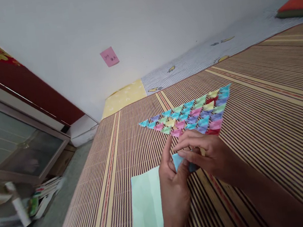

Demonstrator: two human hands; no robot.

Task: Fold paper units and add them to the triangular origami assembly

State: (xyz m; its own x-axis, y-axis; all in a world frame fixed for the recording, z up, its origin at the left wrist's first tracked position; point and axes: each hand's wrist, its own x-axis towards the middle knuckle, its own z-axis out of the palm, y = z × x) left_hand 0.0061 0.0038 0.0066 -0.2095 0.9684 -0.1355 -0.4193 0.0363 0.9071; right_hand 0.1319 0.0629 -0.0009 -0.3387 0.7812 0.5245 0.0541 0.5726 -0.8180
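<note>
A small piece of folded blue paper (pixel 177 160) is held between both hands above the striped mat. My left hand (pixel 173 177) grips it from the near side, thumb on top and index finger stretched upward. From the right, my right hand (pixel 206 151) closes over the same paper, its fingers partly covering it. Beyond the hands lie rows of small folded paper pieces (pixel 180 124) in many colours, set out as a triangle. To the left of my left hand rests a stack of pale green paper (pixel 146 202), its right part hidden behind that hand.
The striped mat (pixel 100 193) covers the bed up to the white wall. A pink note (pixel 109 56) hangs on the wall. An orange and green cushion (pixel 296 3) sits at the far right. Left of the bed are a glazed cabinet (pixel 19 140) and clutter on the floor.
</note>
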